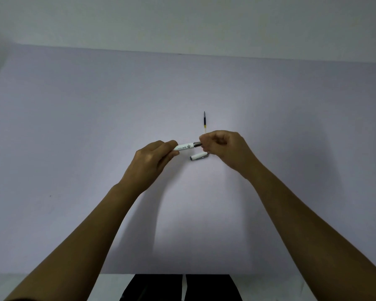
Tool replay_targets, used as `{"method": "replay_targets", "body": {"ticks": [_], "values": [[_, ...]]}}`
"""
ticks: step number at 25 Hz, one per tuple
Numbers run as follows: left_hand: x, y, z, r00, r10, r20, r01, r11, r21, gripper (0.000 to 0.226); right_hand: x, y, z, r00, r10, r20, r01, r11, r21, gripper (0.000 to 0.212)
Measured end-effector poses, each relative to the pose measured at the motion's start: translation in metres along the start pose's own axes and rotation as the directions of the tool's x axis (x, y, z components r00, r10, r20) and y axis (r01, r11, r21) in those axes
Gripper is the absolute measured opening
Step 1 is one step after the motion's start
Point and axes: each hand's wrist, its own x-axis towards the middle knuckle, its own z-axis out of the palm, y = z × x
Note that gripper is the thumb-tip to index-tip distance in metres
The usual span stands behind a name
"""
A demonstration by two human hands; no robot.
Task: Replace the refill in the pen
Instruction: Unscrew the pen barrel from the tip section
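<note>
A white pen barrel point(186, 147) with dark print lies level between both hands, above the table. My left hand point(152, 159) grips its left end. My right hand point(221, 148) pinches the silver metal front section point(197, 144) at the barrel's right end; the tip is hidden in my fingers. The white pen cap point(199, 157) with a clip lies on the table just below the barrel. A refill point(204, 121) with a dark tip and a yellowish lower part lies on the table beyond my right hand, pointing away from me; its near end is hidden behind my fingers.
The pale lilac table point(96, 137) stretches wide on both sides of my hands. Its near edge point(161, 274) runs along the bottom, with dark trousers below. A plain wall rises behind the far edge.
</note>
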Motion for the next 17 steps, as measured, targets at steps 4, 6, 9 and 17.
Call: {"method": "replay_targets", "body": {"ticks": [4,6,9,17], "values": [[-0.0017,0.0033,-0.0011,1.000,0.007,-0.006,-0.007,1.000,-0.009,0.025,-0.0016,0.0008,-0.0017,0.998,-0.052,0.039,0.051,0.999,0.010,0.010],[-0.0015,0.0057,-0.0013,1.000,-0.001,-0.014,0.001,1.000,-0.015,0.026,-0.0025,0.0001,-0.0022,0.999,-0.021,0.029,0.019,0.998,0.055,0.008],[-0.0020,0.0083,0.0005,1.000,0.003,0.003,-0.003,1.000,-0.016,0.027,-0.0031,0.0003,-0.0039,1.000,0.018,0.014,-0.017,1.000,-0.021,0.012],[-0.0037,0.0073,0.0045,1.000,-0.031,-0.002,0.031,0.999,-0.033,0.018,-0.0038,0.0010,-0.0059,0.999,0.046,0.023,-0.045,0.998,-0.051,0.017]]}}
